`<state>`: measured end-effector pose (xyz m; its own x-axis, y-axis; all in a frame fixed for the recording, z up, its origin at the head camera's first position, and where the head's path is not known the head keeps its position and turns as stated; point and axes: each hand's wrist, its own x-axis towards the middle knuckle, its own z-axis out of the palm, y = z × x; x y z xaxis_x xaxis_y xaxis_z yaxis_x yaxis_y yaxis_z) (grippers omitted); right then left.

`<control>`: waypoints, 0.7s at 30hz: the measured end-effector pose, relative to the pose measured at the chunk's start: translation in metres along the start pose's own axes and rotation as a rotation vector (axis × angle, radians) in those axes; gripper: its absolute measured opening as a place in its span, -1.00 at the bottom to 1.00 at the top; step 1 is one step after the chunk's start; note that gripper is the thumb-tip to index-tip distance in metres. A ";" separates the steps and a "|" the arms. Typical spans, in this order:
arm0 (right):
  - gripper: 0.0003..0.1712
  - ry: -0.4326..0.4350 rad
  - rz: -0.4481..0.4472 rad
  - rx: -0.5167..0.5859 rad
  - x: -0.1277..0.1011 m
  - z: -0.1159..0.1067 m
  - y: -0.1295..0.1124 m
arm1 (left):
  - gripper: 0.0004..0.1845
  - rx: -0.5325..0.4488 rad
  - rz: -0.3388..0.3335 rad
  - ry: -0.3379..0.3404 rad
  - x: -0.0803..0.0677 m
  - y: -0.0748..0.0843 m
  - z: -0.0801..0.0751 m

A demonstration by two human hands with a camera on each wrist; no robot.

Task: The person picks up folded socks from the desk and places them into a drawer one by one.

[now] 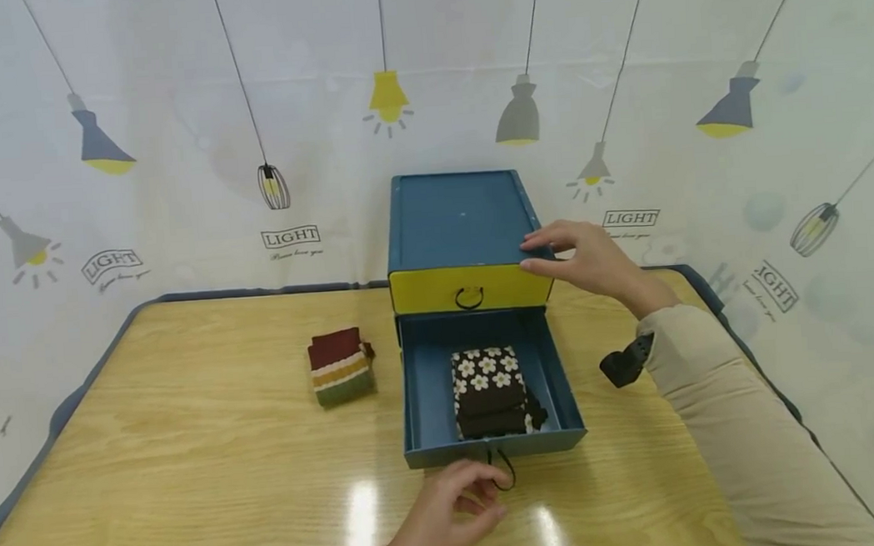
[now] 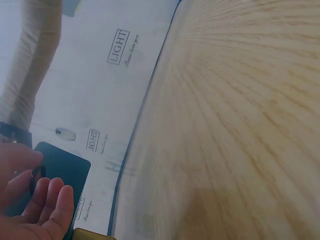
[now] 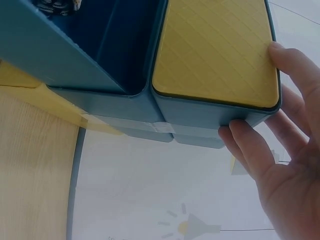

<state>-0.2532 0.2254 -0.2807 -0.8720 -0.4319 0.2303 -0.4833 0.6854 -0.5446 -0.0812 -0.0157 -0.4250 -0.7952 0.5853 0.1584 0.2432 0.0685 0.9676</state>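
My left hand (image 1: 451, 506) is at the front of the pulled-out lower drawer (image 1: 417, 383), its curled fingers at the black pull loop (image 1: 511, 475). In the left wrist view the loop (image 2: 34, 182) runs around a finger. Inside the drawer lies a folded dark brown cloth item with white flowers (image 1: 487, 378). My right hand (image 1: 590, 264) touches the upper right corner of the blue drawer box (image 1: 459, 217). Its fingers (image 3: 250, 142), fairly straight, rest against the box beside the yellow upper drawer front (image 3: 215, 55), which is closed.
A folded knit item striped maroon, white, mustard and green (image 1: 341, 366) lies on the wooden table (image 1: 214, 429), left of the box. The patterned white cloth (image 1: 437, 22) hangs behind. A black strap piece (image 1: 626, 362) hangs from the right cuff.
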 end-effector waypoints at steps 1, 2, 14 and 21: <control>-0.60 -0.002 0.001 0.001 0.000 0.000 0.000 | -0.76 -0.004 -0.002 0.010 0.000 -0.001 0.001; -0.60 -0.005 0.002 0.001 0.000 0.001 0.000 | -0.77 -0.010 -0.007 0.017 0.000 -0.001 0.001; -0.61 -0.001 0.013 0.000 -0.001 0.000 -0.002 | -0.80 -0.051 -0.105 0.031 0.006 -0.005 0.005; -0.61 0.002 0.009 -0.001 0.000 0.000 -0.002 | -0.87 0.004 -0.063 0.065 0.009 -0.002 0.005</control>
<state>-0.2522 0.2243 -0.2796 -0.8765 -0.4244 0.2273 -0.4756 0.6898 -0.5458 -0.0864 -0.0064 -0.4265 -0.8430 0.5265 0.1100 0.1941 0.1070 0.9751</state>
